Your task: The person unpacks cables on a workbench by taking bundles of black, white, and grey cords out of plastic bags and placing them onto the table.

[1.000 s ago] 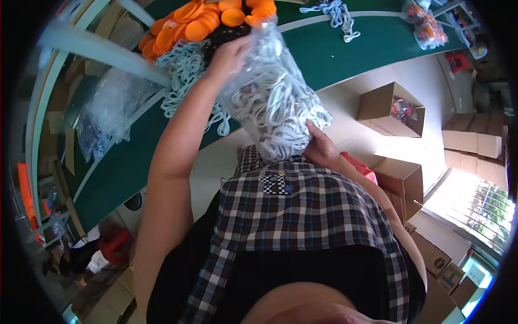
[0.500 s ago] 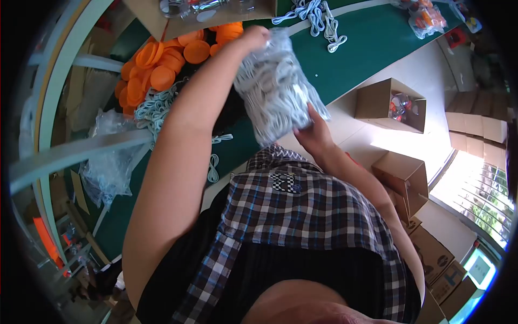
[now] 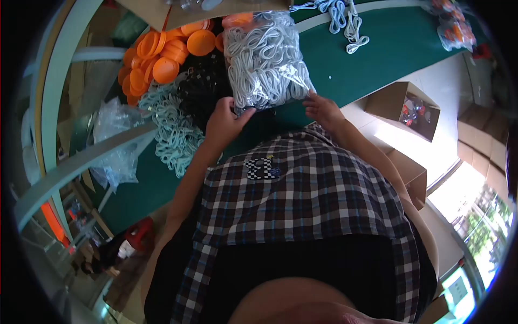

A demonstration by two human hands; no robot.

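Note:
A clear plastic bag of coiled white cables (image 3: 267, 65) lies on the green table, its near edge toward me. My left hand (image 3: 224, 121) is at the bag's near left corner, thumb and fingers closed on the plastic edge. At the near right corner, my right hand (image 3: 322, 110) pinches the plastic between thumb and fingertips. Left of the bag lie loose black cables (image 3: 202, 83) and a heap of pale blue-green cables (image 3: 175, 132).
Orange round lids (image 3: 164, 51) are piled at the back left, beside a cardboard box (image 3: 216, 20). Several cable bundles (image 3: 353, 29) lie farther right on the green table (image 3: 367, 70). An open carton (image 3: 396, 108) stands on the floor. An empty-looking plastic bag (image 3: 116, 143) hangs near a metal bar (image 3: 81, 164).
The bag has gone from held up and tilted to lying on the table. My left hand has moved from its far end to its near left corner; my right hand stays near the right corner.

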